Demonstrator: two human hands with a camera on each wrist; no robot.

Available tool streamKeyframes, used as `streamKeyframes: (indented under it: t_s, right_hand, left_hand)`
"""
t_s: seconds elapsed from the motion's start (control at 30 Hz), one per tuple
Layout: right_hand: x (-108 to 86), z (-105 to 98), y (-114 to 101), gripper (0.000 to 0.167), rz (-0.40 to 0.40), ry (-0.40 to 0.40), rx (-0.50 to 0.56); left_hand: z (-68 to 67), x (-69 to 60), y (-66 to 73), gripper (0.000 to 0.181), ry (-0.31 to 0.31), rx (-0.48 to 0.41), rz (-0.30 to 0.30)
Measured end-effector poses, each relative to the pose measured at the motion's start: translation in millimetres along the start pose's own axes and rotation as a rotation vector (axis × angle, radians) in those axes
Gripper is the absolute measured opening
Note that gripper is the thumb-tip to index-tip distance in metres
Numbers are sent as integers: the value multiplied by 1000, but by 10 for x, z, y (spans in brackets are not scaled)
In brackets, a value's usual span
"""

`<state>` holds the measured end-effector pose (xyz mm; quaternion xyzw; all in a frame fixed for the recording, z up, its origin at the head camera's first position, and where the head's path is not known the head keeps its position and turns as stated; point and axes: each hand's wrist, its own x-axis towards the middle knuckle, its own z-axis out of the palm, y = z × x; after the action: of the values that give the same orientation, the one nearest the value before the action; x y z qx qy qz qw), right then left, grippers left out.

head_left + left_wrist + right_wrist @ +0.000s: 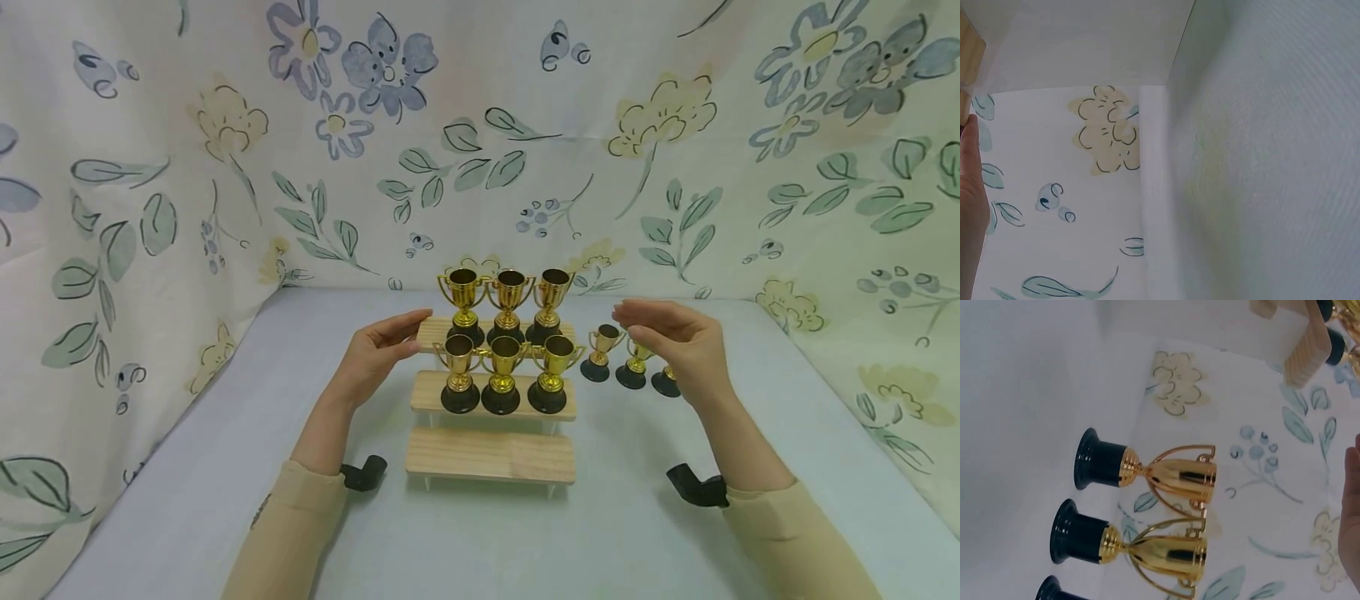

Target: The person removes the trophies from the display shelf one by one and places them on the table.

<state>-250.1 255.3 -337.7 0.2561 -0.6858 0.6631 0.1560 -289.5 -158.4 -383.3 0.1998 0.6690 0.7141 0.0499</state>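
1. Trophies, small gold plastic-looking cups with two handles and round black bases: a back trio stands upright on the pale wooden top shelf, and a front trio on the pale wooden middle shelf.
2. Pale wooden bottom shelf sits lowest, nearest the person.
3. Three more on the pale grey-white table, right of the shelves: left loose trophy, centre loose trophy, right loose trophy. All upright, apart; the last is mostly hidden behind the hand in the head view.
4. Left hand: thumb and fingers pinch the left end of the top shelf. Pressure can't be read.
5. Right hand: by the loose trophies, palm inward, thumb apart from long, lightly bent fingers. No grip seen; contact with the right loose trophy can't be told.
6. My call: hold the left hand light and steady; a jolt could topple cups on both occupied shelves.
7. For any pick, take one cup by bowl or stem, lift straight up, keep handles off its neighbours.
8. For any placing, keep the base flat, fully on wood, then release slowly.
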Motion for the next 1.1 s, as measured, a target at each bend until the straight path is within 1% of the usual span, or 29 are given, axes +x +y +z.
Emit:
streamKeyframes:
  t_s: [0.17,0.33,0.57,0.67,0.77,0.9,1.1]
  right_hand:
    - [8,105,-28,30,13,-81,-42]
    - [18,209,-26,33,29,-157,-14]
    - [-1,348,-32,36,32,-232,26]
    - [-13,400,-34,36,34,-240,35]
    - [-11,447,-36,35,21,-229,26]
    - [-5,497,-39,34,18,-215,-13]
    - [-1,546,-33,36,48,-229,-66]
  left_hand:
    - [1,-5,2,56,9,2,-4]
    - [-3,-14,10,56,14,-1,-9]
    - [-1,-9,7,56,11,7,-11]
    - [1,-2,-5,56,5,11,-14]
    - [4,0,-8,55,9,12,-14]
    - [3,0,-6,56,13,21,-19]
    - [-3,-5,2,57,15,26,-38]
